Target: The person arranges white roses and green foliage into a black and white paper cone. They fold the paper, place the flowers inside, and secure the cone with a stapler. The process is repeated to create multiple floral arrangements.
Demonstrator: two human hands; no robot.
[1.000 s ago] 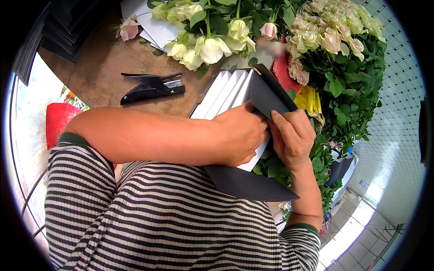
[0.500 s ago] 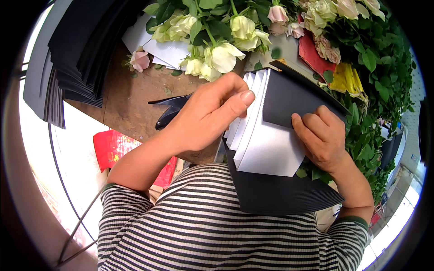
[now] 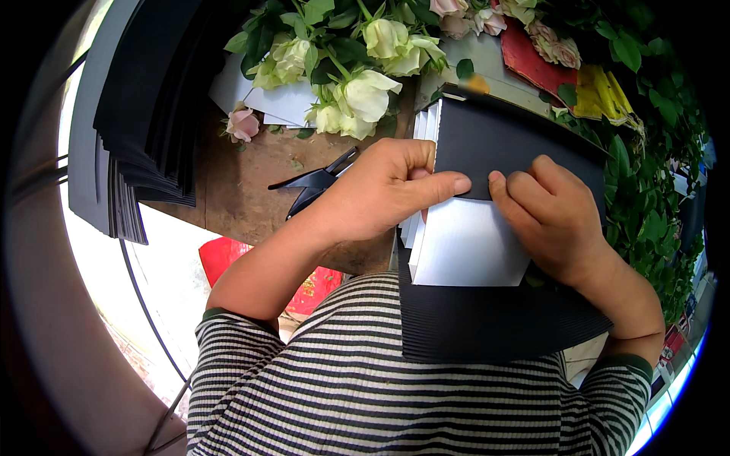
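Observation:
In front of me is a stack of folded white card [image 3: 470, 247] with a black sheet [image 3: 498, 137] over its far part. My left hand [image 3: 388, 182] pinches the left edge of the stack, thumb flat on the black sheet and fingers mostly hidden behind. At the sheet's near edge, my right hand [image 3: 551, 216] is curled, its fingertips pressed on the sheet and card. Beneath the stack, a ribbed black board [image 3: 494, 323] reaches toward my body. A black-handled cutting tool [image 3: 312, 182] lies on the brown table behind my left wrist, partly covered.
Pale roses [image 3: 365, 95] and a loose pink rose [image 3: 242, 125] lie at the far side. Tall stacked black boards [image 3: 144, 106] stand at the left. Dense green leaves [image 3: 661, 190], a red packet [image 3: 532, 57] and yellow wrapping [image 3: 601, 95] crowd the right.
My left hand has moved right, bringing its thumb from the white folds' edge onto the black sheet. My right hand stays curled at the sheet's near edge. The view has shifted slightly.

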